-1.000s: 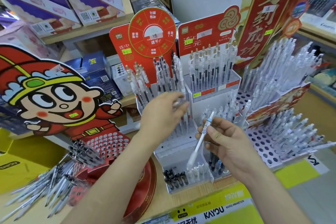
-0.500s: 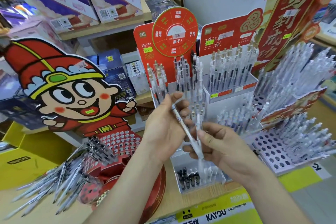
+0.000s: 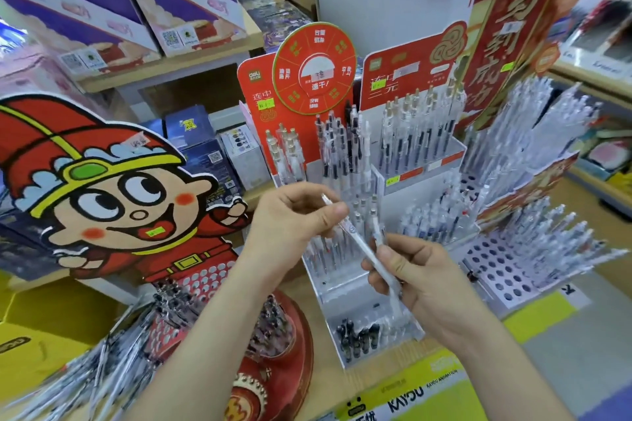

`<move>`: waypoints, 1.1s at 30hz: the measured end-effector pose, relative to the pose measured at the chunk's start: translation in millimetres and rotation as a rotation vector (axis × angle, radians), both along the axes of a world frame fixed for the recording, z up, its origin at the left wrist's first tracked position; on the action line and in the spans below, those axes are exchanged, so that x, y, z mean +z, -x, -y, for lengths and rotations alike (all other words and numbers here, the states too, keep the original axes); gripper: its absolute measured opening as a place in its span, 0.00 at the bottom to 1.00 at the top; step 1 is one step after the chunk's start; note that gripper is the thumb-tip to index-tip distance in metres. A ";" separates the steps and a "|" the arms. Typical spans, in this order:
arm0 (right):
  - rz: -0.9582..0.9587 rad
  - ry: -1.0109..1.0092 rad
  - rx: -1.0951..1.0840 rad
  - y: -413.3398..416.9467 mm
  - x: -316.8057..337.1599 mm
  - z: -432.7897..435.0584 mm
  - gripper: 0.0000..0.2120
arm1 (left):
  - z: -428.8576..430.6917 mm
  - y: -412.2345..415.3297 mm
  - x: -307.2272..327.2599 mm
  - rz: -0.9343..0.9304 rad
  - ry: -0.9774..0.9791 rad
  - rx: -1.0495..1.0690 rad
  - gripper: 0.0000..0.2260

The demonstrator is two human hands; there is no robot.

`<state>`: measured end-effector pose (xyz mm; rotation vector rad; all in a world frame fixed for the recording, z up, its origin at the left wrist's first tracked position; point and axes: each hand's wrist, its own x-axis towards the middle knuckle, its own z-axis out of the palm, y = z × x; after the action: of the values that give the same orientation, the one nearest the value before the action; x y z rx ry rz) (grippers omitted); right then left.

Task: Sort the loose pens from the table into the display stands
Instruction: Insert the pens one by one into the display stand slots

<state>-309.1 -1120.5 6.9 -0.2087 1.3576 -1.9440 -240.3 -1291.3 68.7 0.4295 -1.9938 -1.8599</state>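
Centre of frame: white pen [image 3: 362, 246] held slantwise before the tiered stand [image 3: 345, 287], not yet slotted
Left hand [image 3: 301, 219]: grip pinches its upper end
Right hand [image 3: 420, 277]: grip curled round its lower half
Lower left: heap of loose pens [image 3: 113, 376] on the surface [image 3: 323, 386], much left

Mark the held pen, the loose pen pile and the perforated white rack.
held pen [image 3: 359, 239]: head view, mid barrel.
loose pen pile [image 3: 102, 376]: head view, middle of heap.
perforated white rack [image 3: 496, 270]: head view, bare holed plate.
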 end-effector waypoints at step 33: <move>-0.863 -0.817 -0.564 166.1 -51.2 -178.8 0.06 | -172.4 148.9 -89.4 0.139 0.647 -0.210 0.09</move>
<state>-475.2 -941.7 -44.4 -0.2953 2.9184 -1.5430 -389.2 -1119.0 -20.6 0.1635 -2.6597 -1.1941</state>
